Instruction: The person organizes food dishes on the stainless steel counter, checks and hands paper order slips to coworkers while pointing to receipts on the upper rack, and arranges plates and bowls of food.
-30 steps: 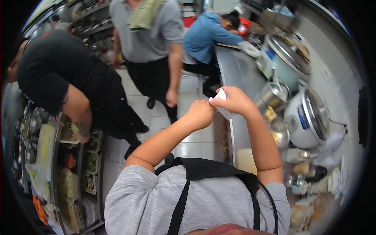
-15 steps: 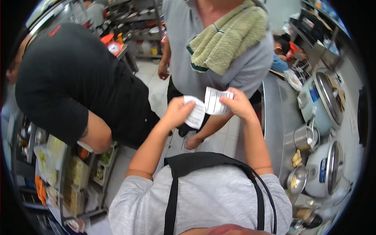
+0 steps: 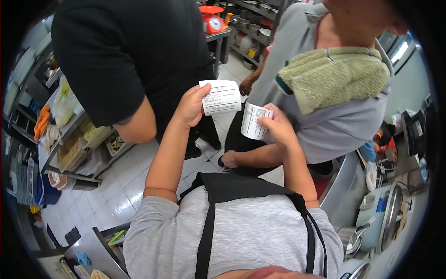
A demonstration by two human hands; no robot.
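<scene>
Between the thumb and fingers of my left hand is a printed paper receipt, its text facing me and its lower edge curling. My right hand pinches a second, smaller-looking receipt, tilted, with its printed side also toward me. A small gap separates the two slips. Both hands are raised in front of my black apron, above the tiled floor.
A person in black stands close at left; another in a grey shirt, with a green towel on the shoulder, stands at right. A red scale is behind. Food bins line the left; a large cooker stands right.
My view has turned left. The left receipt now lies flatter toward me with its print readable in part, and the two slips are further apart. The person in black stands more upright.
</scene>
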